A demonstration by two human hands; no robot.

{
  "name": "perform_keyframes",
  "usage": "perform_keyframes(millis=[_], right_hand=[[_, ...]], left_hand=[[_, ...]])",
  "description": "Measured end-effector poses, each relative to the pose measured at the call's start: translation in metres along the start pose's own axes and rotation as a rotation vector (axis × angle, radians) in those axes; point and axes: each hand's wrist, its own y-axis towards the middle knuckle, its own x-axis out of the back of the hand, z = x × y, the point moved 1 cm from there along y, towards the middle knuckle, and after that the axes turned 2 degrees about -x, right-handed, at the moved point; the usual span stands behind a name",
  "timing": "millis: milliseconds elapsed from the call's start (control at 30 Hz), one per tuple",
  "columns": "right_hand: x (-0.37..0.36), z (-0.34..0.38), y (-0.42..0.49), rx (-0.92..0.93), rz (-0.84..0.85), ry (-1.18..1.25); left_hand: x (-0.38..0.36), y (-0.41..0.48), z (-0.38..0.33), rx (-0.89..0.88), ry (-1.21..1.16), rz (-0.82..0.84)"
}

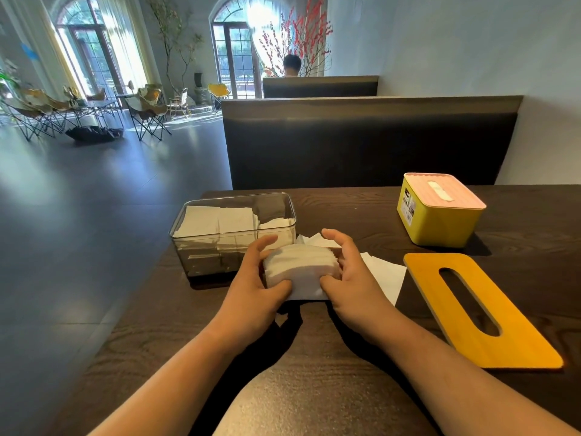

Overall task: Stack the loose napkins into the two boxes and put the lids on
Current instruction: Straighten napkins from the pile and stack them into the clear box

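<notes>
1. The left hand (254, 278) and right hand (352, 278) are set apart on either side of a stack of napkins (298, 265). Each grips one end of it, fingers curled over the far edge and thumbs pressed on the near face.
2. The stack sits on the counter (345, 209), on top of a few loose napkins (383, 275) that spread out flat towards the right.
3. Just behind the left hand stands a clear box (232, 196) with no lid. It is partly filled with folded napkins (217, 218) lying in rows. Its near right corner is hidden by the fingers of the left hand.
4. To the right of the loose napkins a wooden lid (515, 338) with a long slot lies flat on the counter, apart from both boxes.
5. Farther back on the right stands a yellow box (440, 225) with a pink lid (465, 196) already on it.
6. Beyond the counter rises the dark back of a bench (361, 146).
</notes>
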Motion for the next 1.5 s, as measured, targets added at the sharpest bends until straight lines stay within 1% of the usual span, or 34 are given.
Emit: perform_keyframes(millis=[100,200,300,367,500,533,567,633,733,900,1000,1333,1400,1500], right_hand=[[0.002,-0.001,0.0,-0.017,0.029,0.014],[0.001,-0.001,-0.001,-0.015,0.063,-0.057],[0.0,0.0,0.0,-0.027,0.028,-0.041],[0.001,-0.002,0.0,-0.033,0.019,-0.058],[0.002,-0.004,0.0,-0.038,0.036,-0.081],[0.002,-0.003,0.0,-0.042,0.04,-0.081],[0.002,-0.003,0.0,-0.047,0.042,-0.081],[0.002,-0.004,0.0,-0.055,0.036,-0.076],[0.003,-0.005,0.001,-0.06,0.025,-0.066],[0.004,-0.001,-0.002,-0.05,0.066,-0.04],[0.002,-0.001,-0.001,-0.054,0.076,-0.056],[0.002,0.003,-0.003,-0.049,0.086,-0.087],[0.002,0.003,-0.003,-0.051,0.095,-0.102],[0.002,0.004,-0.004,-0.057,0.089,-0.094]], left_hand=[[-0.001,-0.002,-0.002,-0.005,0.0,0.025],[-0.001,-0.003,-0.001,-0.03,-0.003,0.067],[0.0,-0.006,-0.002,-0.064,0.002,0.047],[0.001,-0.01,-0.004,-0.109,0.081,-0.006],[0.011,-0.013,0.003,-0.162,0.234,-0.253],[0.014,-0.012,0.004,-0.161,0.256,-0.289],[0.015,-0.012,0.003,-0.154,0.289,-0.292],[0.014,-0.013,0.001,-0.129,0.35,-0.226],[0.011,-0.014,0.0,-0.071,0.342,-0.131],[0.011,-0.014,0.0,-0.056,0.375,-0.093],[0.012,-0.014,0.002,-0.067,0.392,-0.102],[0.013,-0.014,0.001,-0.071,0.321,-0.115],[0.011,-0.013,0.001,-0.06,0.298,-0.138],[0.013,-0.013,0.0,-0.071,0.298,-0.215]])
